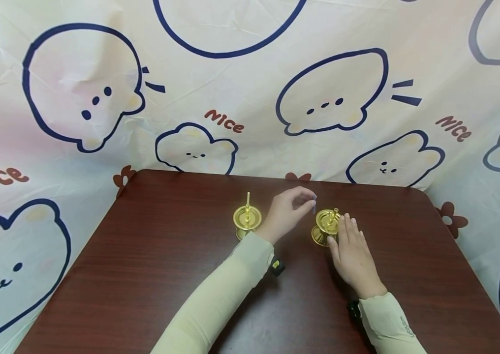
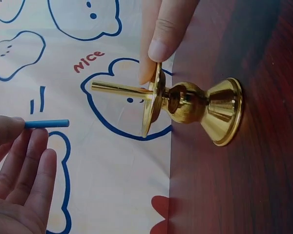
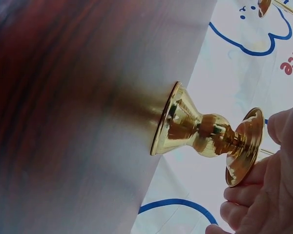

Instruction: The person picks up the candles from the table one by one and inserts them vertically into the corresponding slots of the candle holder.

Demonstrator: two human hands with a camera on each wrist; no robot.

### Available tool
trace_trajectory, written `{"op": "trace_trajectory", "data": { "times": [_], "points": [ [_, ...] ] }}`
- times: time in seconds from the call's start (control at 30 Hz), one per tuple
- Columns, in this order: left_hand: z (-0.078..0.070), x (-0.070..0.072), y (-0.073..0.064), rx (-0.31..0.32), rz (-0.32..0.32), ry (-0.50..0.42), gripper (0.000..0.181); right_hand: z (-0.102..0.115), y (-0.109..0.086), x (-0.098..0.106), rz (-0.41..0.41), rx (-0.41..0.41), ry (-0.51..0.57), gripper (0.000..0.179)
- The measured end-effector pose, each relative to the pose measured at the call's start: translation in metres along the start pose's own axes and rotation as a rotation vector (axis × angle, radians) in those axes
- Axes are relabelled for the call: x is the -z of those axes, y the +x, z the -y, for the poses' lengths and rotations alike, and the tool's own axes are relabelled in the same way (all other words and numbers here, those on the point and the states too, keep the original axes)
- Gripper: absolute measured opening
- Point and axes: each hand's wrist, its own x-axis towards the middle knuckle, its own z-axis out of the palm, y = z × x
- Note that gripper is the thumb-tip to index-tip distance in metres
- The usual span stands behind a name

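Observation:
My left hand (image 1: 289, 209) pinches a short, thin blue stick (image 2: 48, 124) between thumb and fingertips. In the left wrist view the stick lies in line with the upright post of a brass candle holder (image 2: 185, 101), with a gap between them. This holder, the right one (image 1: 327, 222) in the head view, has a round dish over a flared foot that stands on the table. My right hand (image 1: 356, 253) is at the holder's right side, its fingers extended. In the right wrist view its fingertips are right at the dish rim (image 3: 245, 146).
A second brass holder (image 1: 247, 219) with a taller thin post stands left of my left hand, partly behind the wrist. Both stand on a dark brown wooden table (image 1: 166, 236). A cartoon-printed cloth (image 1: 259, 88) hangs behind the table.

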Motion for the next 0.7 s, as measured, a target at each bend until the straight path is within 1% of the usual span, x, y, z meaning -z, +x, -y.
{"op": "trace_trajectory", "data": {
  "times": [0.17,0.37,0.53,0.7],
  "points": [
    [-0.002,-0.004,0.003,-0.013,0.016,0.007,0.015,0.000,0.000,-0.001,-0.006,0.003,0.005,0.066],
    [-0.006,-0.006,0.008,-0.029,0.041,0.018,0.012,0.000,0.000,-0.001,-0.013,0.003,0.003,0.066],
    [-0.006,-0.008,0.013,-0.048,0.070,0.037,0.012,0.000,0.000,-0.001,-0.011,-0.001,0.004,0.067],
    [-0.006,-0.010,0.015,-0.051,0.088,0.051,0.012,0.000,0.000,-0.001,-0.008,-0.006,-0.001,0.067]
  ]
}}
